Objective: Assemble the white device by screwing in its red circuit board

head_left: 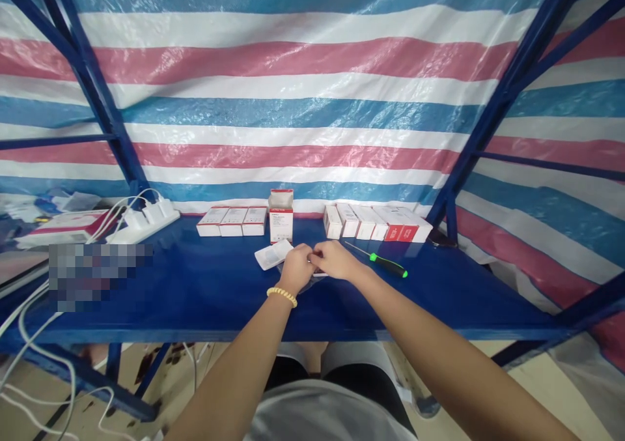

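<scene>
My left hand (pixel 295 268) and my right hand (pixel 333 260) meet over the middle of the blue table (pixel 195 291), fingers pinched together on a small item I cannot make out, partly over a clear plastic wrapper (pixel 305 283). A yellow bead bracelet circles my left wrist. A flat white device (pixel 273 255) lies just left of my left hand. An upright red-and-white box (pixel 281 217) with its top flap open stands behind my hands. A screwdriver with a green and black handle (pixel 385 263) lies to the right of my right hand.
Three white boxes (pixel 232 221) lie in a row at back left, several red-and-white boxes (pixel 375 223) at back right. A white power strip (pixel 144 223) with plugs and cables sits far left. Blue frame posts and a striped tarpaulin enclose the table.
</scene>
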`<state>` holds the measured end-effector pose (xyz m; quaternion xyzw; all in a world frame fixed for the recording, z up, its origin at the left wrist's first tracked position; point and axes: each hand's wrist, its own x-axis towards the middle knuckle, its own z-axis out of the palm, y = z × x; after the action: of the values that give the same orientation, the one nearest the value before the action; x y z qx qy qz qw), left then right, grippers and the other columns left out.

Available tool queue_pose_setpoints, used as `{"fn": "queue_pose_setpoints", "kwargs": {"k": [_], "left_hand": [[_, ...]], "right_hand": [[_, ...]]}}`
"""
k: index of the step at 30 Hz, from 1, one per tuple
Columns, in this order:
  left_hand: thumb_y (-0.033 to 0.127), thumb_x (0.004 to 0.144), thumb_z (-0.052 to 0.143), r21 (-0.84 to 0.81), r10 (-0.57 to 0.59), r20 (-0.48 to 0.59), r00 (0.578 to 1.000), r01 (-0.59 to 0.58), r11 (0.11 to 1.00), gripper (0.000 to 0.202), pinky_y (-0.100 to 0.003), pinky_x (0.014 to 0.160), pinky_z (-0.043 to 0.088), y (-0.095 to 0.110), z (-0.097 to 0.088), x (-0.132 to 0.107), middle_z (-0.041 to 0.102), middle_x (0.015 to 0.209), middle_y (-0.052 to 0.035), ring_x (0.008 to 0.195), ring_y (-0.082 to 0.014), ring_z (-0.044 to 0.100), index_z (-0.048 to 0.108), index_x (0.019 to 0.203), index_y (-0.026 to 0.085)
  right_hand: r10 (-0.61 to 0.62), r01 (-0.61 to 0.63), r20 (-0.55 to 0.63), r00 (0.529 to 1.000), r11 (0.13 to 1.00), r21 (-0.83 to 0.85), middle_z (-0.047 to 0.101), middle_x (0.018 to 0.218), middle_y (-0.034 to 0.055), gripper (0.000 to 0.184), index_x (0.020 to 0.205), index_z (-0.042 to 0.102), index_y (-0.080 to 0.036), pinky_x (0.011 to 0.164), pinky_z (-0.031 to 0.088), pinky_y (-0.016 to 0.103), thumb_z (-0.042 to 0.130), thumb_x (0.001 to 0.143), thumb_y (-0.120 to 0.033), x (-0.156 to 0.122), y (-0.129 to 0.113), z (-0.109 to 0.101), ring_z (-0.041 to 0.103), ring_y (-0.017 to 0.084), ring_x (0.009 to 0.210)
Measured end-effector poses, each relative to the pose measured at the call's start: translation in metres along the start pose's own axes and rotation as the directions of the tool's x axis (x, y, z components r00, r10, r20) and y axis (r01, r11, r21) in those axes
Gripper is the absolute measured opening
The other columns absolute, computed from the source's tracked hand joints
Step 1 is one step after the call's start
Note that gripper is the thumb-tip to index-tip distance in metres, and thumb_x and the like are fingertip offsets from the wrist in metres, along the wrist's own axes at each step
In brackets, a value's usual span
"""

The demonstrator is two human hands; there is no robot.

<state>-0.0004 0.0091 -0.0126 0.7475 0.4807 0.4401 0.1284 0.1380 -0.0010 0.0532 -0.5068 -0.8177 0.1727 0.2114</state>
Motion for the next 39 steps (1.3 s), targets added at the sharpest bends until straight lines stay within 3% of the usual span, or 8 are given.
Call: {"fn": "queue_pose_setpoints", "kwargs": {"k": [8, 12, 15, 20, 28, 34, 37, 39], "left_hand": [[0.024, 0.077, 0.070, -0.003, 0.013, 0.015, 1.000, -0.013, 1.000, 0.016, -0.027, 0.068, 0.043, 0.009, 0.001, -0.003, 0.061, 0.072, -0.0009, 0.071, -0.0154, 0.057, 0.060, 0.066, 0.019], [0.050, 0.072, 0.075, 0.003, -0.050, 0.123, 0.991, 0.050, 0.999, 0.036, -0.033, 0.078, 0.048, 0.012, -0.003, -0.003, 0.067, 0.091, -0.0056, 0.085, -0.0209, 0.063, 0.067, 0.087, 0.018], [0.059, 0.072, 0.072, -0.034, -0.068, 0.227, 0.972, 0.077, 0.996, 0.058, -0.038, 0.096, 0.047, 0.010, -0.003, -0.004, 0.066, 0.117, -0.0112, 0.108, -0.0264, 0.062, 0.065, 0.113, 0.017], [0.067, 0.065, 0.073, 0.025, -0.090, 0.368, 0.925, 0.087, 0.996, 0.087, -0.043, 0.109, 0.039, 0.006, -0.001, -0.004, 0.055, 0.140, -0.0139, 0.128, -0.0332, 0.052, 0.055, 0.134, 0.018], [0.061, 0.060, 0.078, 0.111, 0.016, 0.568, 0.823, -0.095, 0.989, 0.071, -0.039, 0.088, 0.049, 0.006, -0.023, 0.016, 0.069, 0.114, -0.0095, 0.102, -0.0322, 0.065, 0.067, 0.117, 0.020], [0.054, 0.069, 0.075, 0.024, 0.032, 0.538, 0.843, -0.053, 0.998, 0.073, -0.043, 0.102, 0.043, -0.006, -0.027, 0.010, 0.063, 0.131, -0.0106, 0.119, -0.0330, 0.058, 0.058, 0.132, 0.022], [0.050, 0.073, 0.073, 0.036, 0.056, 0.477, 0.877, -0.083, 0.996, 0.071, -0.044, 0.104, 0.041, -0.004, -0.027, 0.003, 0.060, 0.135, -0.0124, 0.121, -0.0328, 0.056, 0.056, 0.135, 0.021], [0.046, 0.073, 0.074, 0.030, 0.082, 0.424, 0.902, -0.105, 0.994, 0.070, -0.044, 0.106, 0.041, -0.003, -0.027, 0.000, 0.058, 0.136, -0.0121, 0.123, -0.0319, 0.055, 0.055, 0.135, 0.021]], "right_hand": [[0.065, -0.074, 0.066, 0.996, 0.985, 0.157, 0.064, 0.055, -0.0003, 0.015, 0.062, 0.068, -0.017, 0.052, 0.037, 0.023, 0.065, 0.071, -0.027, 0.003, 0.024, -0.013, 0.055, 0.012, 0.052], [0.132, -0.107, -0.115, 0.985, 0.973, 0.204, 0.064, 0.056, 0.0011, 0.027, 0.060, 0.062, -0.018, 0.057, 0.039, 0.025, 0.055, 0.080, -0.036, 0.005, 0.054, -0.018, 0.055, 0.013, 0.055], [0.238, -0.167, -0.285, 0.929, 0.953, 0.252, 0.064, 0.058, 0.0034, 0.038, 0.061, 0.057, -0.019, 0.060, 0.042, 0.027, 0.046, 0.085, -0.046, 0.004, 0.079, -0.010, 0.056, 0.015, 0.057], [0.328, -0.208, -0.356, 0.875, 0.919, 0.333, 0.062, 0.054, 0.0036, 0.046, 0.058, 0.053, -0.021, 0.058, 0.044, 0.029, 0.045, 0.084, -0.057, -0.003, 0.108, 0.008, 0.055, 0.016, 0.052], [0.381, -0.286, -0.343, 0.858, 0.911, 0.297, 0.070, 0.068, 0.0023, 0.017, 0.063, 0.069, -0.022, 0.073, 0.045, 0.031, 0.070, 0.067, -0.038, 0.020, 0.117, 0.010, 0.065, 0.020, 0.074], [0.399, -0.280, -0.334, 0.854, 0.893, 0.351, 0.067, 0.062, 0.0016, 0.039, 0.082, 0.074, -0.021, 0.064, 0.045, 0.029, 0.057, 0.080, -0.056, 0.012, 0.116, 0.011, 0.062, 0.018, 0.063], [0.384, -0.242, -0.331, 0.862, 0.886, 0.397, 0.066, 0.061, 0.0034, 0.057, 0.081, 0.073, -0.017, 0.058, 0.044, 0.028, 0.040, 0.086, -0.064, -0.003, 0.114, 0.012, 0.058, 0.016, 0.056], [0.354, -0.208, -0.319, 0.879, 0.887, 0.411, 0.070, 0.069, 0.0051, 0.058, 0.082, 0.073, -0.017, 0.061, 0.046, 0.028, 0.045, 0.083, -0.067, -0.012, 0.110, 0.012, 0.060, 0.016, 0.061]]}}
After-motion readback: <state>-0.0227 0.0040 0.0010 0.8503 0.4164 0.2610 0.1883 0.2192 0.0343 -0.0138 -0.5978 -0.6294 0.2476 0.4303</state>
